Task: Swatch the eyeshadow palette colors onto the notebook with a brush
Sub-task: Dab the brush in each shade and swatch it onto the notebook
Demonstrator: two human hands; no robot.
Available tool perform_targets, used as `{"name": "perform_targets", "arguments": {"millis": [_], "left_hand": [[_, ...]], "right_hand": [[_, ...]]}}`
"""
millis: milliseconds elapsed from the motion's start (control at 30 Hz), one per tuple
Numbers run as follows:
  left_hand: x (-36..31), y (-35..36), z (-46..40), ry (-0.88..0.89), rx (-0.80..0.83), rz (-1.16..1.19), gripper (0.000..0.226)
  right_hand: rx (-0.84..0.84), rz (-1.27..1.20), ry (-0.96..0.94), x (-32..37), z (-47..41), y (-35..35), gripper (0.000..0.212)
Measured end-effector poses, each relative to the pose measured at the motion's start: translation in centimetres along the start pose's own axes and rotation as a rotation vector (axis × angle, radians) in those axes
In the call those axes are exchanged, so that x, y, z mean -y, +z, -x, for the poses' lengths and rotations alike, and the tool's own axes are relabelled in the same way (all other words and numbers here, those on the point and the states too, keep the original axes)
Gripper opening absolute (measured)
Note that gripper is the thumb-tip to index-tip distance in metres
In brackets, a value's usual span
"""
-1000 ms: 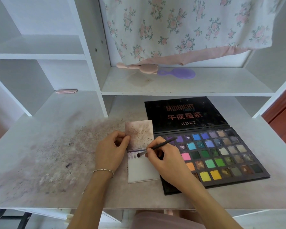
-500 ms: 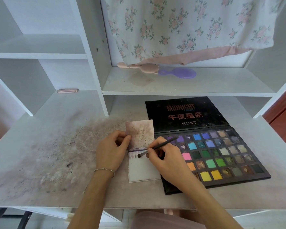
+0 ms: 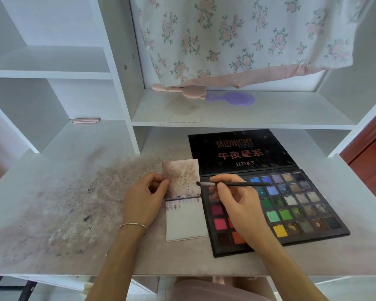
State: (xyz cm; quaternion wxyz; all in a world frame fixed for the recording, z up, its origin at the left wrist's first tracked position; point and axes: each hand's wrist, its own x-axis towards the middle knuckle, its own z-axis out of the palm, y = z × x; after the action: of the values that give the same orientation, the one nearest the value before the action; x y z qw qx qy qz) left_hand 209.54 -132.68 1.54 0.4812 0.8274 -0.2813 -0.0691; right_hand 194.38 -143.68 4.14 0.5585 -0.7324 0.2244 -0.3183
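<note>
A home, likely a bedroom corner: a white shelving unit over a powder-stained bench, floral fabric hanging above, a purple hairbrush on the shelf.

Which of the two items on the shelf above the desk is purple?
The round hairbrush on the right. The pink item beside it, left, is partly under the floral cloth.
</note>
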Motion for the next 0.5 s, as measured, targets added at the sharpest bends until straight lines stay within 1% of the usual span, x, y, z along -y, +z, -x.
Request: {"name": "perform_targets", "arguments": {"millis": [200, 300, 367, 500], "left_hand": [[0.0, 0.0, 0.0, 0.004, -0.003, -0.013, 0.019], [0.1, 0.0, 0.0, 0.010, -0.003, -0.025, 0.016], [0.1, 0.0, -0.1, 0.011, 0.000, -0.019, 0.020], [0.0, 0.1, 0.0, 0.010, -0.002, -0.020, 0.024]], "right_hand": [[-0.132, 0.071, -0.002, -0.6, 0.1, -4.6, 0.023], [-0.205, 0.208, 0.032, -1.4, 0.1, -7.0, 0.025], [-0.236, 0.303, 0.061, -1.9, 0.0, -8.3, 0.024], [-0.230, 0.438, 0.069, -2.8, -0.1, -9.3, 0.025]]}}
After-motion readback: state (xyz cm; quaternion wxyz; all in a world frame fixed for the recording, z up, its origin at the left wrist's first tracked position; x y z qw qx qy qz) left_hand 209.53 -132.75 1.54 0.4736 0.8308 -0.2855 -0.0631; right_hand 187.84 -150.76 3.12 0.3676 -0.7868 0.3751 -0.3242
